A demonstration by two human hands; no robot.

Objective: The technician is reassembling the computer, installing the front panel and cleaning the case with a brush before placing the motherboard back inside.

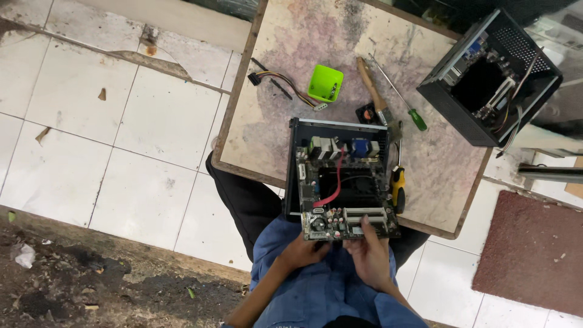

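A green motherboard (346, 185) is sitting in the lower middle of the frame, half in and half out of a small black computer case (294, 164) that is lying open at the near edge of a worn wooden table (273, 36). A red cable (333, 182) is running across the board, and its rear ports are pointing toward the upper part of the frame. The board's near edge is overhanging the table above the person's lap, so by the look of it the board is neither fully seated nor fully free.

The left hand (303, 250) is gripping the board's near left corner, fingers curled under it. The right hand (371, 255) is pinching the near right edge, thumb lying on top by the white slots.

Just right of the case a yellow-handled screwdriver (398, 188) is lying, and above it a green-handled screwdriver (398, 94) and a wooden-handled brush (371, 88). A bright green tray (325, 82) and a loose power cable (282, 82) are resting upper left of the case. A second open black case (486, 79), wires showing inside, is standing in the upper right corner. White floor tiles (109, 121) are filling the left of the frame.
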